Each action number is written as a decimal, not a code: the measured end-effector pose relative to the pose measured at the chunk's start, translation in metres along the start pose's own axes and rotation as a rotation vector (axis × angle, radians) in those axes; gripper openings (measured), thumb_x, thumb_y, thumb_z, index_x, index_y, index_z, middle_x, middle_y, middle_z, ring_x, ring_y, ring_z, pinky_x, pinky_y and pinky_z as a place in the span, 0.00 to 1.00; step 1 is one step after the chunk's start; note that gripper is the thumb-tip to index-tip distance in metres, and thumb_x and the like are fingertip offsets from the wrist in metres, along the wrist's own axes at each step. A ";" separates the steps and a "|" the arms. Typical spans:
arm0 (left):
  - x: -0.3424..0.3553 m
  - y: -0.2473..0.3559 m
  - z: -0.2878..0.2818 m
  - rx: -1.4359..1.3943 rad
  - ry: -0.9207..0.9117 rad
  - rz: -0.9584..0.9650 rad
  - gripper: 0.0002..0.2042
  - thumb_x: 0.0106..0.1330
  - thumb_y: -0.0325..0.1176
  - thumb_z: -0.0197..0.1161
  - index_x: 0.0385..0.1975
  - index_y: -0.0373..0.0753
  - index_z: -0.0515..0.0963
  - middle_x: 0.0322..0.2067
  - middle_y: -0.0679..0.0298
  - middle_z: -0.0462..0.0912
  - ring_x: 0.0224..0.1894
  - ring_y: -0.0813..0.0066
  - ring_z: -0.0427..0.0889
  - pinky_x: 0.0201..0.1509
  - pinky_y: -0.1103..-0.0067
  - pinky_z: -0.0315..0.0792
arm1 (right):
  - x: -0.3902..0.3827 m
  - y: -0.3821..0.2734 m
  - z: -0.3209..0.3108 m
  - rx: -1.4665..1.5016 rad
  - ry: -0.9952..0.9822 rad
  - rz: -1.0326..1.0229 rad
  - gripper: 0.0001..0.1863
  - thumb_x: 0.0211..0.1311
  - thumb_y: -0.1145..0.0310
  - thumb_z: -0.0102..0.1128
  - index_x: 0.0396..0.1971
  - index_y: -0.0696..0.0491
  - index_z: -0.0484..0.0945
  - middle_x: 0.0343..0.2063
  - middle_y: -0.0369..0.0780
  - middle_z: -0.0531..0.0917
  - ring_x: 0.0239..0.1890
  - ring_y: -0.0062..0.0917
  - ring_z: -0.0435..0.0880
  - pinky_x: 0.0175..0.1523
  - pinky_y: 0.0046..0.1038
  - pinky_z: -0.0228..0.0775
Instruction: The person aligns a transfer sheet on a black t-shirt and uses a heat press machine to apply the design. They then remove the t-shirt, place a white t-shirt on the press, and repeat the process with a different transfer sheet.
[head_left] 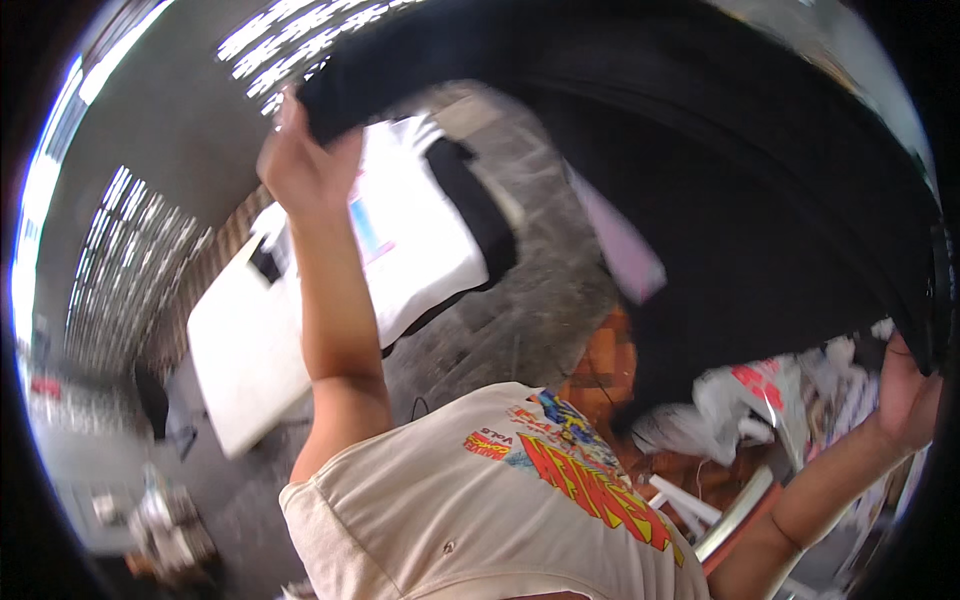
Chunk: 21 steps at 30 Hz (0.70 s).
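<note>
A large black garment (720, 200) is stretched out between my two raised hands and fills the upper right of the view. I cannot make out its exact kind. My left hand (300, 165), slightly blurred, pinches one end of it at upper left. At the far right edge, my right hand (910, 395) is closed on the other end, with its fingertips partly hidden. A pinkish-white piece (620, 245) shows beside the garment's inner edge. Beyond my left forearm, a white printed shirt (425, 240) lies spread on a table, next to black cloth (475, 200).
The pale table (245, 350) stands at left over a dark tiled floor (540, 270). White plastic bags (760, 400) are heaped at lower right, near white bars (685, 505). Patterned openwork wall blocks (130, 270) let in light at left. More bundled items (170, 525) sit at lower left.
</note>
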<state>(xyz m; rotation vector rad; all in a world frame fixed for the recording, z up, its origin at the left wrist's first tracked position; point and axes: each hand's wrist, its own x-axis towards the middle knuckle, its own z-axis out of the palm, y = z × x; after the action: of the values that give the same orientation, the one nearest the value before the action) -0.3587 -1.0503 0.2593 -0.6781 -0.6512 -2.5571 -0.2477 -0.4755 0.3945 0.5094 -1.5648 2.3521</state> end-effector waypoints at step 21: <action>-0.391 0.210 -0.245 2.377 1.154 -0.181 0.10 0.64 0.34 0.66 0.38 0.35 0.79 0.40 0.54 0.82 0.48 0.56 0.81 0.54 0.64 0.74 | -0.079 0.551 0.096 -0.719 -0.553 0.911 0.23 0.69 0.54 0.67 0.56 0.54 0.77 0.37 0.38 0.84 0.37 0.26 0.85 0.41 0.31 0.78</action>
<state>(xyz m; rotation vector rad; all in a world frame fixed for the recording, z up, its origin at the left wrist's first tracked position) -0.0304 -1.2449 -0.0736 1.3911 -2.0833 -0.3638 -0.3888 -0.7764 -0.0626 0.3013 -3.2494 1.9204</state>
